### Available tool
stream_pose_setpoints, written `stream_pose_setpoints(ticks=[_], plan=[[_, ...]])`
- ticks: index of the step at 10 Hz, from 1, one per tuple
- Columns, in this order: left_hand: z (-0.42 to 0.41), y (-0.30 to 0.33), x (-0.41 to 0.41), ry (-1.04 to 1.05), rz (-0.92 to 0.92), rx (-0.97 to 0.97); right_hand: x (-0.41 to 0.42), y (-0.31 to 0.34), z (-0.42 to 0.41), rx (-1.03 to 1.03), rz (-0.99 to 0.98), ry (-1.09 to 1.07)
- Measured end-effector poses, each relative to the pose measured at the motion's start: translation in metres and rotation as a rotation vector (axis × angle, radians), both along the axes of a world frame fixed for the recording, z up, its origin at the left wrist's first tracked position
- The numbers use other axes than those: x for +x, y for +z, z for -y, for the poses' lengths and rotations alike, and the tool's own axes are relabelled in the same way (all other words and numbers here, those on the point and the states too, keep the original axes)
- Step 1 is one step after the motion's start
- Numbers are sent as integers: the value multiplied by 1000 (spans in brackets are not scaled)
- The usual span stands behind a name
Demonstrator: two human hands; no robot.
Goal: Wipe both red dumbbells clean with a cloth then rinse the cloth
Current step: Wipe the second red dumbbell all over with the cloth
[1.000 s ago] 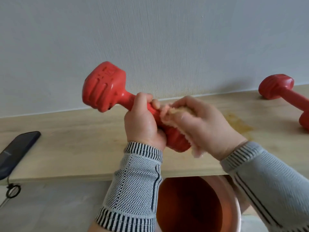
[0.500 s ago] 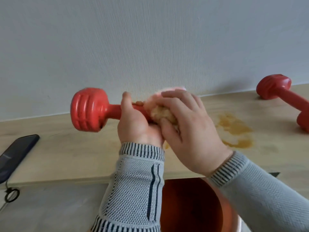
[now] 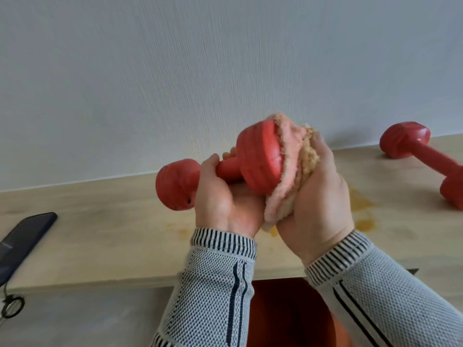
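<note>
1. A pale grey wall with fine vertical texture (image 3: 225, 71) fills the upper half of the view.
2. Below it runs a long, light wooden board (image 3: 112, 234), its far edge against the wall. Orange-brown stains (image 3: 363, 214) mark the wood towards the right.
3. A grey floor (image 3: 87, 319) shows beneath the board's near edge, at lower left.
4. A round, reddish-brown plastic basin (image 3: 288, 316) sits under the board's near edge, between the person's forearms. Only part of its inside is visible, and its contents cannot be made out.
5. The person wears grey knitted sleeves with dark striped cuffs (image 3: 223, 241).
6. A red plastic dumbbell with ribbed heads (image 3: 260, 161) is held tilted above the board, its nearer head raised to the right.
7. A second red dumbbell (image 3: 406, 144) lies on the board at far right, well apart from the hands.
8. The right hand (image 3: 318, 196) is clenched around a bunched, fluffy pink-and-beige cloth (image 3: 290, 171), pressing it against the end face of the raised head.
9. The left hand (image 3: 223, 196) grasps the held dumbbell's handle, fingers curled round it.
10. A dark, flat smartphone (image 3: 22, 241) lies on the board at far left.
11. A black cord with a small ring (image 3: 11, 306) hangs below the phone.
</note>
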State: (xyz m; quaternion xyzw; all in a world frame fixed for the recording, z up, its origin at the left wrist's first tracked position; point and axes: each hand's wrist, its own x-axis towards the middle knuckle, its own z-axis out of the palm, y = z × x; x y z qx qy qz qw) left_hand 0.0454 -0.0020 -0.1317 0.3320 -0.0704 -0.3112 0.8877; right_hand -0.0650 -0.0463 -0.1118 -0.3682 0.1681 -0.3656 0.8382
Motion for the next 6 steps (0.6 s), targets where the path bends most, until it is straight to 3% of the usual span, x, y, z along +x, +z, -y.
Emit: stream_pose_setpoints(ticks=[1,2,3,4,5,6], plan=[[0,3,-8,24,37,109,1,5,13,133,12,109],[-5,11,-22,77,75,171,5,-4,30,193,49,416],[-11,18,-26,169,249,301,-7,3,32,12,-88,478],[-9,21,-26,250,380,413,-15,10,24,-569,-284,223],[-10,21,-30,239,382,431,-19,11,17,-1203,-462,-6],[-8,15,-34,238,186,390,-19,7,17,-823,-271,53]])
